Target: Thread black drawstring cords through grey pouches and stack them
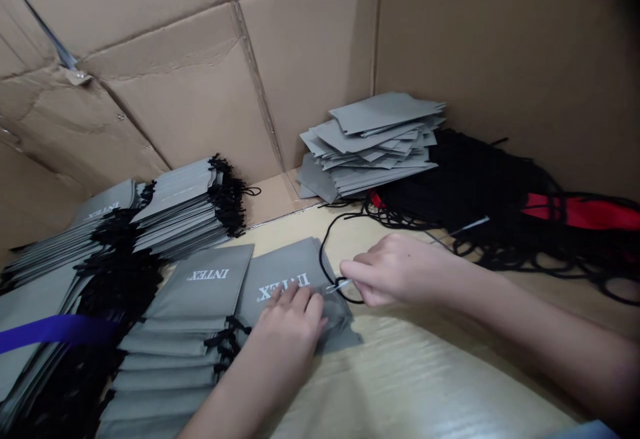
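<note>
A grey drawstring pouch (285,259) printed INTEX lies on the table, its lettering upside down to me. My left hand (291,322) rests on it, fingers spread over the print and the right edge. Pinched in my right hand (395,271) is a thin threading tool (470,225), whose far end sticks out behind the hand and whose tip points at the pouch's corner. A black cord (325,245) loops around near that tip. Whether the tip is inside the pouch's hem I cannot tell.
Finished-looking corded pouches (185,345) overlap in a row at the left. More stacks (175,205) stand behind, one beside a purple strap (55,332). Cordless grey pouches (380,139) pile at the back, near black cords (480,192) and red material (585,211). Cardboard walls (310,45) enclose the table.
</note>
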Action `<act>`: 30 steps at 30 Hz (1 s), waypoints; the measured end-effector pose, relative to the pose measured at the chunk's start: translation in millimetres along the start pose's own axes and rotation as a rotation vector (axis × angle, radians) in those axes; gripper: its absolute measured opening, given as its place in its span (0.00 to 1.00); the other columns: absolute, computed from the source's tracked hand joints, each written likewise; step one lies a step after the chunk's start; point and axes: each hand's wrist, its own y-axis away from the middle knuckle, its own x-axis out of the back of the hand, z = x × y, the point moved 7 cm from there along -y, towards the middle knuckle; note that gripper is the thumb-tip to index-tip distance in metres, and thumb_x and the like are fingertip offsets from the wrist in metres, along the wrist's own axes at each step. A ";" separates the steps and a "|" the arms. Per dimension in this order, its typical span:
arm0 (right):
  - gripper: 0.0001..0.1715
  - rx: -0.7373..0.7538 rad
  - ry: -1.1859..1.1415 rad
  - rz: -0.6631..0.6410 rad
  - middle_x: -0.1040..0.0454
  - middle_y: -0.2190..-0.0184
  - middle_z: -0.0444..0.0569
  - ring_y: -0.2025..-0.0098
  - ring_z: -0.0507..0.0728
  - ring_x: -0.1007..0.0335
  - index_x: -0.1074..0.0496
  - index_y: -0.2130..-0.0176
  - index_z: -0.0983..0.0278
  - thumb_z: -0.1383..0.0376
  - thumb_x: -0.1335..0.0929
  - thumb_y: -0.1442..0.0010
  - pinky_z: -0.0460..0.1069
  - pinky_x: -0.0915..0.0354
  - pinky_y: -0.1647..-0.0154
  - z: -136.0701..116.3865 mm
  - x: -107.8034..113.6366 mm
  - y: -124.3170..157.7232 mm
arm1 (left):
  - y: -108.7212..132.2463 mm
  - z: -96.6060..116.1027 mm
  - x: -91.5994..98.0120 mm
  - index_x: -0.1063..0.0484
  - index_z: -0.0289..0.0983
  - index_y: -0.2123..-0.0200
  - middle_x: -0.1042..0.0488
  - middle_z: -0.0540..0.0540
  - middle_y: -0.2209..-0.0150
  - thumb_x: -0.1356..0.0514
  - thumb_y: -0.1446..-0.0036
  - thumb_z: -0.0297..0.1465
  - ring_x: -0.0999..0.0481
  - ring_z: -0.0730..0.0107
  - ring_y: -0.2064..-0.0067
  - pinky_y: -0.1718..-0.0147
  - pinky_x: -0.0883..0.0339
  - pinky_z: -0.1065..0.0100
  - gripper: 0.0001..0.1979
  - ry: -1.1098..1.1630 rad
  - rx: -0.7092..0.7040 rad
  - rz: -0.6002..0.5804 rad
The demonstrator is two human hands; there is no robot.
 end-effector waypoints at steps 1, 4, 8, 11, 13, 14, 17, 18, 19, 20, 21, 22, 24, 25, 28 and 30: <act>0.06 -0.020 -0.010 -0.047 0.32 0.86 0.41 0.86 0.50 0.44 0.36 0.75 0.63 0.71 0.41 0.50 0.49 0.64 0.81 0.8 -4.5 0.1 | -1.0 1.4 -1.6 0.34 0.34 0.60 0.30 0.37 0.58 0.54 0.39 0.28 0.33 0.50 0.50 0.50 0.41 0.47 0.11 -0.035 -0.003 0.008; 0.06 -0.105 -0.052 -0.205 0.28 0.84 0.43 0.86 0.51 0.40 0.33 0.71 0.62 0.69 0.38 0.49 0.48 0.63 0.81 3.7 -21.1 0.7 | -3.3 9.7 -5.4 0.34 0.34 0.57 0.29 0.37 0.58 0.53 0.40 0.28 0.35 0.48 0.47 0.50 0.40 0.46 0.11 -0.123 -0.050 0.029; 0.07 -0.169 -0.105 -0.314 0.26 0.81 0.46 0.83 0.54 0.34 0.30 0.68 0.63 0.66 0.37 0.47 0.48 0.62 0.81 7.1 -28.2 2.0 | -5.5 21.2 -6.5 0.40 0.36 0.46 0.28 0.39 0.59 0.49 0.41 0.26 0.29 0.52 0.52 0.61 0.29 0.57 0.18 -0.253 -0.090 0.031; 0.08 -0.185 -0.114 -0.294 0.25 0.80 0.48 0.80 0.55 0.32 0.30 0.67 0.64 0.67 0.37 0.47 0.49 0.61 0.80 10.5 -21.1 3.2 | -8.0 26.5 -3.5 0.39 0.39 0.47 0.27 0.43 0.59 0.47 0.43 0.23 0.25 0.58 0.57 0.64 0.27 0.63 0.20 -0.297 -0.094 0.024; 0.08 -0.195 -0.102 -0.262 0.25 0.79 0.48 0.79 0.55 0.31 0.29 0.67 0.64 0.68 0.37 0.47 0.49 0.61 0.80 13.4 -16.1 4.5 | -9.2 32.0 -0.8 0.35 0.37 0.50 0.26 0.42 0.56 0.47 0.44 0.23 0.25 0.61 0.57 0.59 0.28 0.62 0.17 -0.272 -0.143 0.046; 0.08 -0.200 -0.098 -0.253 0.25 0.80 0.48 0.79 0.55 0.32 0.29 0.67 0.64 0.68 0.38 0.47 0.49 0.61 0.80 14.8 -14.9 5.2 | -9.6 34.7 0.1 0.34 0.35 0.51 0.27 0.42 0.54 0.47 0.44 0.23 0.26 0.61 0.56 0.56 0.30 0.61 0.16 -0.251 -0.173 0.065; 0.09 -0.211 -0.118 -0.259 0.26 0.81 0.48 0.79 0.55 0.32 0.29 0.67 0.64 0.67 0.38 0.48 0.49 0.61 0.80 18.5 -17.1 7.4 | -10.4 37.4 -3.0 0.32 0.31 0.53 0.26 0.40 0.54 0.45 0.46 0.22 0.26 0.60 0.54 0.55 0.30 0.62 0.16 -0.179 -0.229 0.107; 0.09 -0.215 -0.125 -0.259 0.26 0.81 0.47 0.80 0.55 0.33 0.29 0.67 0.64 0.67 0.38 0.48 0.49 0.62 0.80 19.5 -18.5 7.8 | -10.4 36.0 -5.0 0.32 0.31 0.54 0.25 0.40 0.55 0.45 0.47 0.21 0.25 0.61 0.55 0.56 0.29 0.63 0.15 -0.148 -0.233 0.120; 0.09 -0.216 -0.130 -0.255 0.26 0.81 0.47 0.80 0.55 0.33 0.29 0.67 0.63 0.66 0.38 0.48 0.49 0.62 0.80 20.0 -19.7 8.1 | -10.1 33.6 -6.4 0.31 0.32 0.56 0.24 0.41 0.56 0.45 0.47 0.21 0.24 0.62 0.56 0.58 0.28 0.65 0.15 -0.110 -0.234 0.141; 0.10 -0.211 -0.131 -0.247 0.27 0.81 0.47 0.80 0.54 0.34 0.29 0.68 0.63 0.66 0.38 0.48 0.49 0.62 0.80 19.7 -20.7 8.1 | -9.0 30.9 -6.5 0.30 0.33 0.57 0.24 0.42 0.57 0.45 0.47 0.20 0.23 0.64 0.58 0.59 0.27 0.66 0.14 -0.065 -0.242 0.172; 0.09 -0.201 -0.130 -0.234 0.27 0.81 0.47 0.81 0.54 0.34 0.29 0.68 0.63 0.66 0.38 0.48 0.49 0.62 0.80 18.9 -21.1 7.9 | -6.9 27.6 -4.1 0.30 0.35 0.57 0.23 0.43 0.57 0.46 0.47 0.20 0.23 0.66 0.59 0.60 0.27 0.68 0.14 -0.016 -0.254 0.223; 0.09 -0.189 -0.127 -0.216 0.27 0.82 0.46 0.81 0.53 0.35 0.29 0.68 0.63 0.66 0.38 0.48 0.49 0.62 0.80 17.4 -21.1 7.5 | -3.3 24.5 1.3 0.30 0.36 0.57 0.23 0.44 0.58 0.47 0.46 0.20 0.22 0.68 0.60 0.61 0.27 0.70 0.14 0.029 -0.276 0.298; 0.08 -0.158 -0.118 -0.155 0.28 0.82 0.45 0.82 0.52 0.37 0.30 0.69 0.63 0.66 0.39 0.48 0.49 0.63 0.80 13.0 -18.2 6.0 | 8.5 17.4 19.8 0.29 0.36 0.58 0.22 0.45 0.61 0.49 0.43 0.20 0.22 0.71 0.62 0.63 0.26 0.73 0.14 0.092 -0.321 0.495; 0.08 -0.146 -0.113 -0.109 0.28 0.82 0.44 0.83 0.52 0.38 0.31 0.69 0.63 0.66 0.39 0.48 0.49 0.63 0.80 10.4 -14.9 5.0 | 16.3 13.6 31.5 0.28 0.35 0.60 0.21 0.45 0.63 0.48 0.43 0.22 0.21 0.71 0.63 0.63 0.26 0.75 0.12 0.099 -0.333 0.606; 0.07 -0.152 -0.101 0.069 0.29 0.82 0.41 0.83 0.50 0.40 0.34 0.70 0.63 0.67 0.41 0.47 0.48 0.61 0.80 2.9 0.2 2.7 | 36.6 4.5 60.0 0.26 0.35 0.61 0.21 0.47 0.63 0.43 0.45 0.21 0.21 0.74 0.63 0.60 0.28 0.78 0.10 0.053 -0.309 0.807; 0.07 -0.180 -0.109 0.182 0.31 0.83 0.40 0.84 0.48 0.42 0.36 0.72 0.63 0.68 0.42 0.47 0.47 0.60 0.81 -2.5 10.8 2.4 | 46.6 1.9 70.1 0.28 0.34 0.57 0.22 0.47 0.60 0.43 0.46 0.19 0.22 0.73 0.60 0.56 0.29 0.76 0.14 -0.005 -0.292 0.876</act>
